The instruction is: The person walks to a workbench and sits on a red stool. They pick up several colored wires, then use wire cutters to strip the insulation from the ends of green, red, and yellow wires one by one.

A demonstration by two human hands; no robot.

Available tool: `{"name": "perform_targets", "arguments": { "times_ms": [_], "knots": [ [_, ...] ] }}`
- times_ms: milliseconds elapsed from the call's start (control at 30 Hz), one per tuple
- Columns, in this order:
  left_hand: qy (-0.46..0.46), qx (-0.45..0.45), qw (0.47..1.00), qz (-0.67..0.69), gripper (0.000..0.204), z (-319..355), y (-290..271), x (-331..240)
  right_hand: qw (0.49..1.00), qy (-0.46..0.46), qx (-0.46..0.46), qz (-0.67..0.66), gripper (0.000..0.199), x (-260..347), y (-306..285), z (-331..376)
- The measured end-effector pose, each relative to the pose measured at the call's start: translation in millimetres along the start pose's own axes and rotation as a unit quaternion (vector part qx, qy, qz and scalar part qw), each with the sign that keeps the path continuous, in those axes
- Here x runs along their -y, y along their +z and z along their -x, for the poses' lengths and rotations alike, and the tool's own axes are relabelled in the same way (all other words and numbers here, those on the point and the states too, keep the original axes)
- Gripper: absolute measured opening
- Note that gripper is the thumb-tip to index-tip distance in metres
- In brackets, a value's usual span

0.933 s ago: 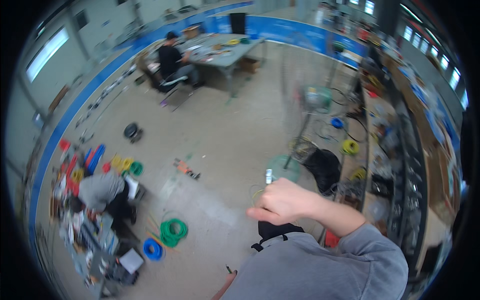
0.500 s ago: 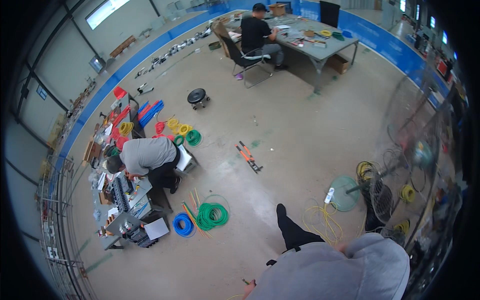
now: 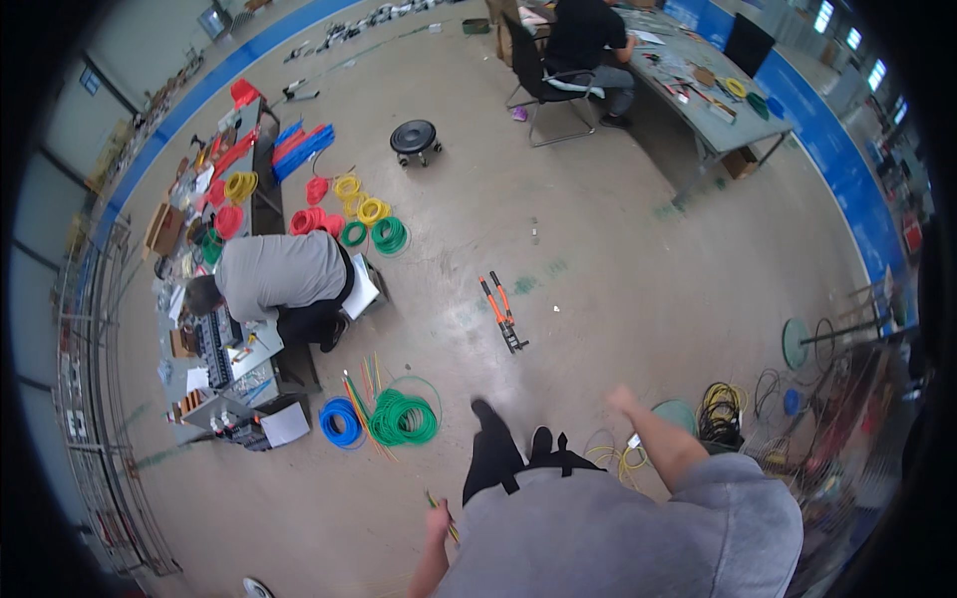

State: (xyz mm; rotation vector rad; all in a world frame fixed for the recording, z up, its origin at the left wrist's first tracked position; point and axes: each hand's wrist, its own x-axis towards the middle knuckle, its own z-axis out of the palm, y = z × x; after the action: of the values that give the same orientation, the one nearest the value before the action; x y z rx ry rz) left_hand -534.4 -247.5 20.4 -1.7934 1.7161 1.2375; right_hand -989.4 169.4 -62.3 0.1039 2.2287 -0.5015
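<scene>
My left hand (image 3: 437, 518) is closed round a few thin green and yellow wires (image 3: 430, 498), low beside my left hip. Over the floor on the right, my right hand (image 3: 622, 399) is held out; its fingers are too small and blurred to read. Beneath and beyond it, loose yellow wire (image 3: 626, 460) lies near a round green base (image 3: 678, 415). Ahead of my feet rests a long-handled tool with orange handles (image 3: 501, 314), its dark head toward me. Green cable coils (image 3: 404, 417) and a blue cable coil (image 3: 341, 423) lie on the floor to my left.
At the left, a person in grey bends over a cluttered workbench (image 3: 261, 344). A black wheeled stool (image 3: 414, 138) stands farther off. Another person sits at a grey table (image 3: 738, 130) at the far right. A cable bundle (image 3: 721, 414) and a wire fan guard (image 3: 797, 439) stand right.
My view has shifted, and both my feet now show. My right forearm and hand have swung out into sight. The left hand with the wires shows more fully.
</scene>
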Motion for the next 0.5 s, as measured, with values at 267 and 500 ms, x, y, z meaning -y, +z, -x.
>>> {"name": "perform_targets", "arguments": {
  "times_ms": [267,500],
  "knots": [
    [0.241,-0.067,0.968,-0.032,0.046,-183,-33,-360,0.921,-0.075,-0.073,-0.376,0.043,283,-191,-152],
    [0.284,0.094,0.953,-0.057,0.045,-268,-70,-709,0.991,-0.041,-0.099,0.083,0.031,216,-140,-151]
  ]
}}
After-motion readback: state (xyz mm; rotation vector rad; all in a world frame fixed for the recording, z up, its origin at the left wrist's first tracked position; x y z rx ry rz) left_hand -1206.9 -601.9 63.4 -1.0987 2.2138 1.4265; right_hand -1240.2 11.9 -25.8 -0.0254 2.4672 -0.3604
